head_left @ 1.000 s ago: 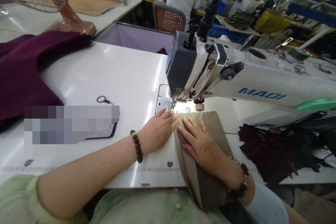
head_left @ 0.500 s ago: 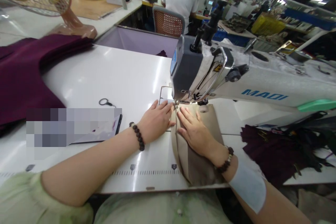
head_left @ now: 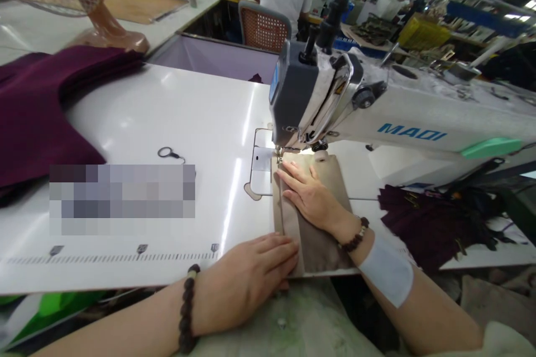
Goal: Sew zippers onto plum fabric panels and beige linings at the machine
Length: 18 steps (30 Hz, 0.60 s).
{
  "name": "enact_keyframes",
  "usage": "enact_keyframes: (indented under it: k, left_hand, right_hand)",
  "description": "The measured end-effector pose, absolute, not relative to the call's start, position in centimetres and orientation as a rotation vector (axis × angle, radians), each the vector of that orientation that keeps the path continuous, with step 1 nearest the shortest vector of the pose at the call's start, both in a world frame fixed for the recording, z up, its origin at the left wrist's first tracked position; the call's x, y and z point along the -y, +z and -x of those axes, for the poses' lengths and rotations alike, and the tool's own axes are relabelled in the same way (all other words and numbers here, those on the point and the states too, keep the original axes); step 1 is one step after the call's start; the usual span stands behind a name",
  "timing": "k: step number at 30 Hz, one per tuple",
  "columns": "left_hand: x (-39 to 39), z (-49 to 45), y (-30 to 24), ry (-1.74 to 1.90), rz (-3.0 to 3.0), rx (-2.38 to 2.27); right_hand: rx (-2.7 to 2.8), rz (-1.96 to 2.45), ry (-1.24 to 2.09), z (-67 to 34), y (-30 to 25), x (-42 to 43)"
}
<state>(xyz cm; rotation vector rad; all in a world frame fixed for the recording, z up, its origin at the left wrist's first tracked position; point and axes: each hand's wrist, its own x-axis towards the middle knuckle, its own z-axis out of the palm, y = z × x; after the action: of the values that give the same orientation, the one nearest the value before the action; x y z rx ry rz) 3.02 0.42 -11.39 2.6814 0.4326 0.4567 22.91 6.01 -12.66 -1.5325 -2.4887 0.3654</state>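
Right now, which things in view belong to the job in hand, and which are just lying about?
In use:
tan cloth, touched by left hand and right hand
sewing machine, over its far end

Apparently lying about:
maroon cloth at left
dark ring with cord
maroon pieces at right

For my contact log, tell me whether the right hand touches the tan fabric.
Touching: the head view shows the right hand lying palm down on the tan fabric.

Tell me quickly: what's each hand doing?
Left hand: resting on tan fabric; whether it grips can't be told.
Right hand: open, palm down on the same fabric.
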Motion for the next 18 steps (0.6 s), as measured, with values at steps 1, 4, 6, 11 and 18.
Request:
enact_keyframes:
  k: [1,4,6,11,18]
  left_hand:
    - [-0.3,-2.9,-11.5,0.457,-2.671,-0.423]
    - [0.0,-2.6,-12.0,0.453,-2.68,-0.359]
    - [0.2,-2.5,-12.2,0.415,-2.718,-0.318]
    - [0.4,-2.3,-12.3,0.335,-2.749,-0.285]
    - [0.2,-1.5,-11.0,0.403,-2.492,-0.358]
  right_hand:
    - [2.49,1.53,0.366,-22.9,-12.7,-6.0]
    - [2.51,1.521,0.352,-22.9,-12.7,-6.0]
    - [2.527,1.509,0.336,-23.0,-12.7,-6.1]
    - [2.634,1.394,0.293,-23.3,-12.3,-6.0]
    - [2.876,1.138,0.351,-24.3,-11.5,1.2]
